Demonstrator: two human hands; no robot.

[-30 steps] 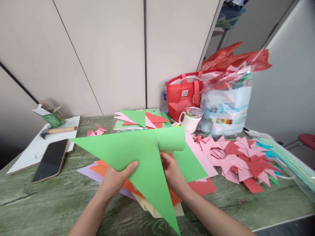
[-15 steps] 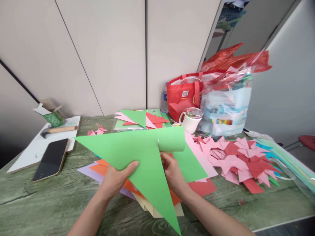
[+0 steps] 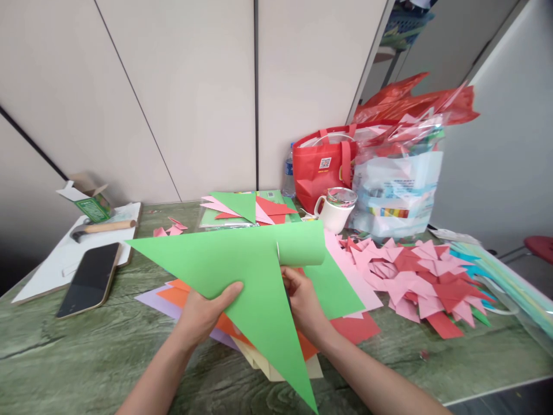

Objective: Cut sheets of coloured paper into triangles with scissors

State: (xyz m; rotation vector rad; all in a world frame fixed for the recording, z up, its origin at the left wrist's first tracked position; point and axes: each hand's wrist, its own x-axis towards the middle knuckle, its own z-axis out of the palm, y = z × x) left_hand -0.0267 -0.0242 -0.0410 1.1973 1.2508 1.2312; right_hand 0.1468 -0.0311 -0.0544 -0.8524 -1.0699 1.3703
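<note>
Over the greenish table point(image 3: 38, 357), centre of the frame, pinches green paper point(image 3: 250, 259) with left hand point(image 3: 202, 314); bends right hand point(image 3: 302, 298) just below its curled flap point(image 3: 302, 245), cannot tell whether gripping. Seems to be mid-cut; probably calls next for steady tension on paper.

The green paper point(image 3: 233, 259) is covering most fingers of the left hand point(image 3: 207, 308) and part of the orange paper point(image 3: 176, 293). The right hand point(image 3: 305, 300) is hiding much of a dark tool point(image 3: 287, 293), leaving its kind unclear. Both forearms point(image 3: 166, 360) are running off the bottom edge, the red seat point(image 3: 541, 248) off the right. Small print on the white bag point(image 3: 397, 187) is blurring.
</note>
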